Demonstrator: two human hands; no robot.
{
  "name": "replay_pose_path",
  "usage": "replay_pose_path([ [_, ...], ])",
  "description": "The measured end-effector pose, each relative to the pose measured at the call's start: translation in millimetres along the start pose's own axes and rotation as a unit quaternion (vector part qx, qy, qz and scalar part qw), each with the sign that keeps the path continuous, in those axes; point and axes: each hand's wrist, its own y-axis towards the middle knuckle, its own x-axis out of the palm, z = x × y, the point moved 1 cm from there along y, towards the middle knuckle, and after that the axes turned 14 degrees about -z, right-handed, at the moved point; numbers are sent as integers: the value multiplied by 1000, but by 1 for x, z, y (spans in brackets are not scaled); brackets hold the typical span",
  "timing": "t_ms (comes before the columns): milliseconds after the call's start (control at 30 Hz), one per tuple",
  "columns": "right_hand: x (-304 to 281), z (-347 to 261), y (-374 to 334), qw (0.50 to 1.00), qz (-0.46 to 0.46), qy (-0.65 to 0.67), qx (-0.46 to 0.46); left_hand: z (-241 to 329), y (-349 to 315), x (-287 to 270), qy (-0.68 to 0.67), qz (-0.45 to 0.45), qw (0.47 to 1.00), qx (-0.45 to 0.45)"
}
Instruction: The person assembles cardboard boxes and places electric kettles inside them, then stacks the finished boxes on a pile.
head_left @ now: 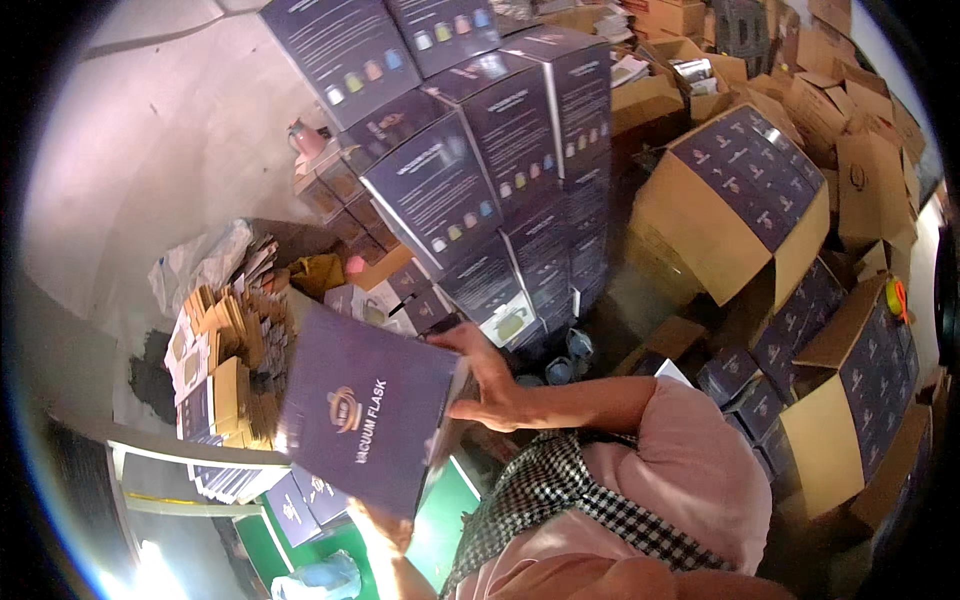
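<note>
A dark purple product box (375, 410) with a gold emblem and white lettering is held up in front of me, tilted. My right hand (485, 380) grips its right side, thumb and fingers spread along the edge. At the box's lower edge is my left hand (388, 535), holding it from below; the box hides most of its fingers. Beneath it, the green table (448, 520) bears more flat dark purple box pieces (300, 505) and a crumpled clear plastic bag (320, 578).
A tall stack of dark purple boxes (470, 190) stands ahead. On the right are open brown cartons (690, 220) packed with similar boxes. Folded cardboard pieces (235, 340) are piled on the left, near a pale wall (170, 130). An orange tape roll (897, 298) lies on a carton.
</note>
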Motion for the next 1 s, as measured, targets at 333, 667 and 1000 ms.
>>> replay_pose_path([
  [333,-242,-131,96,913,317,-87,-241,287,201,-10,102,62,867,484],
  [667,-516,-111,209,899,351,-71,-252,503,353,55,219,22,850,478],
  [1000,-528,48,243,845,216,-350,341,420,465,101,180,-56,920,344],
])
